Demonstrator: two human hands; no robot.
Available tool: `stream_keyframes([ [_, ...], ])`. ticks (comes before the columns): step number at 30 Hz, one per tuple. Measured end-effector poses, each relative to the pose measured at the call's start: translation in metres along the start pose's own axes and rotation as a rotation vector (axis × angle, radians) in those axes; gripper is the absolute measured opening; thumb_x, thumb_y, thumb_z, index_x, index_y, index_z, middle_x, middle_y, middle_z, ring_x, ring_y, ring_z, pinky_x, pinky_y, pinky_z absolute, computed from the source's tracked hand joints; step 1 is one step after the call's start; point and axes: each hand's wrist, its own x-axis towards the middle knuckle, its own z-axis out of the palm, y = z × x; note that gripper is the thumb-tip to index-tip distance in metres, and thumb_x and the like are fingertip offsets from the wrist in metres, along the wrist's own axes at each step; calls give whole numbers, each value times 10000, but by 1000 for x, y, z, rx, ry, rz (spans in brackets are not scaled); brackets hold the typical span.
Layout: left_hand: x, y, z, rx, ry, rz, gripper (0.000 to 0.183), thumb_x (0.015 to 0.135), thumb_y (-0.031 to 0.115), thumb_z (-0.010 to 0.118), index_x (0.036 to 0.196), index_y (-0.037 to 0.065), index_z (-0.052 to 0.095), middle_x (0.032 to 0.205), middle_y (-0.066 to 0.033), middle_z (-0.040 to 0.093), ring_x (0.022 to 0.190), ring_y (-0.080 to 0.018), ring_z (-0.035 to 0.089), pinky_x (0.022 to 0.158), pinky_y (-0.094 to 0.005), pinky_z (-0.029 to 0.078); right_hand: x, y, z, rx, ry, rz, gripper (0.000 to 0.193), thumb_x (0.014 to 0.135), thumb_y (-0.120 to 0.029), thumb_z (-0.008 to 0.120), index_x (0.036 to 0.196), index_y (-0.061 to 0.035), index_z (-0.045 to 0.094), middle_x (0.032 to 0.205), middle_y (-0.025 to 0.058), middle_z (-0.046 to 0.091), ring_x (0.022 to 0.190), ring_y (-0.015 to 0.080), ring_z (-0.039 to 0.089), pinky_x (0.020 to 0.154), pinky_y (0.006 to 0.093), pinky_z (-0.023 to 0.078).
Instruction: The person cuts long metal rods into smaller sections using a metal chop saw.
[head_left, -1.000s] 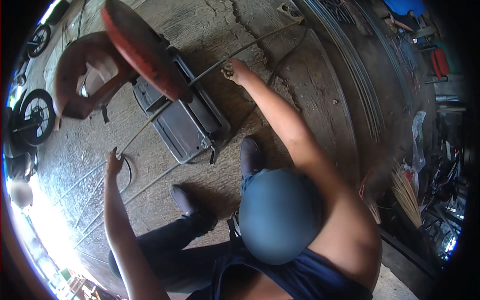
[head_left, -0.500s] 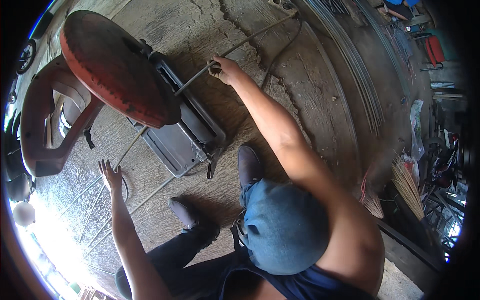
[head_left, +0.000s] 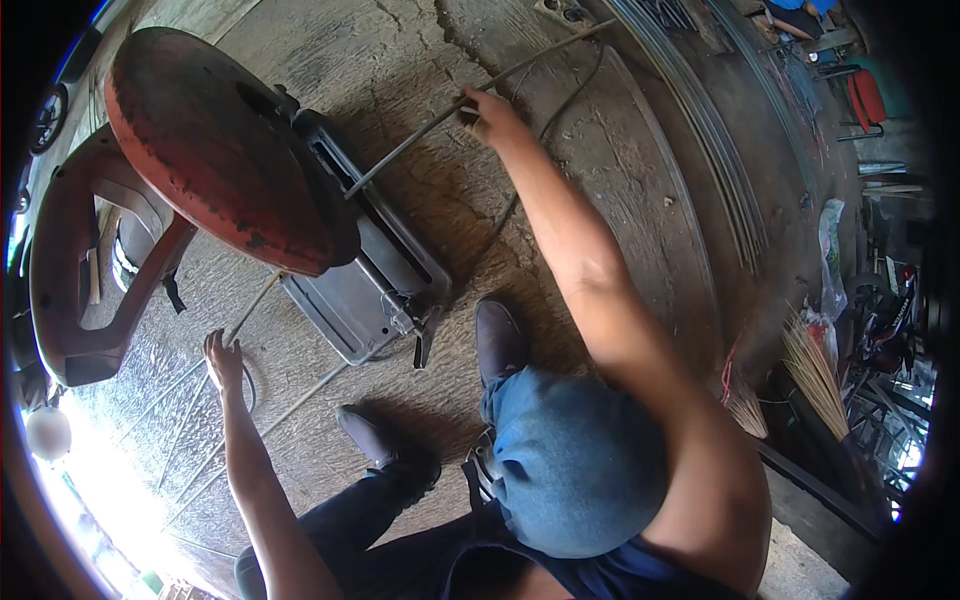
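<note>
A cut-off saw [head_left: 385, 260] with a large rusty red blade guard [head_left: 210, 150] stands on the floor before me. One long thin metal rod [head_left: 415, 135] lies across its base, running up to the far right; the guard hides its middle. Beyond the saw's right side, my right hand [head_left: 492, 118] is closed around this rod, thumb and fingers on it. My left hand [head_left: 224, 365] hovers left of the saw, fingers apart and holding nothing. It is close to the rod's left part [head_left: 255, 305]. I cannot tell if it touches.
Other thin rods [head_left: 300, 405] lie on the rough concrete floor [head_left: 390, 60] at left. A bundle of long bars [head_left: 700, 150] lies on the right, with a bunch of thin sticks [head_left: 815, 375] nearer. My shoes [head_left: 500, 340] stand close to the saw. A dark cable [head_left: 560, 110] crosses the floor.
My right hand has moved up and right with the rod, whose far end has shifted right. The left hand is slightly lower. The red guard appears a little lower and further left.
</note>
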Motion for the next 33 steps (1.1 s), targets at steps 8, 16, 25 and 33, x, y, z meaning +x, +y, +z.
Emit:
stream_keyframes([
  [8, -12, 8, -21, -76, -18, -46, 533, 744, 130, 732, 1225, 26, 529, 1233, -180, 549, 1181, -363, 488, 1005, -430, 402, 39, -51, -62, -298, 150, -203, 200, 918, -191, 615, 998, -11, 582, 963, 153, 622, 897, 269, 604, 723, 409, 545],
  [16, -33, 23, -29, -57, 128, -170, 652, 761, 232, 729, 1318, 23, 462, 1345, -216, 457, 1253, -377, 422, 1055, -424, 359, -54, -16, -41, -1346, 0, -762, 310, 864, -247, 647, 998, 32, 642, 872, 142, 664, 810, 245, 618, 731, 365, 471],
  [25, -52, 13, 5, -746, 129, -914, 591, 847, 352, 651, 1281, -18, 496, 1132, -159, 649, 939, -327, 664, 854, -386, 502, -65, 51, -14, -700, -169, 237, 376, 900, -340, 633, 1140, -60, 560, 954, 52, 645, 791, 150, 621, 679, 272, 493],
  [33, -52, 54, 20, -1784, 83, -1172, 521, 961, 290, 511, 1377, 5, 379, 1297, -156, 547, 1087, -316, 610, 923, -401, 498, -41, 96, 31, -415, -68, 163, 357, 903, -299, 638, 1147, -51, 557, 1050, 81, 618, 900, 168, 611, 747, 315, 506],
])
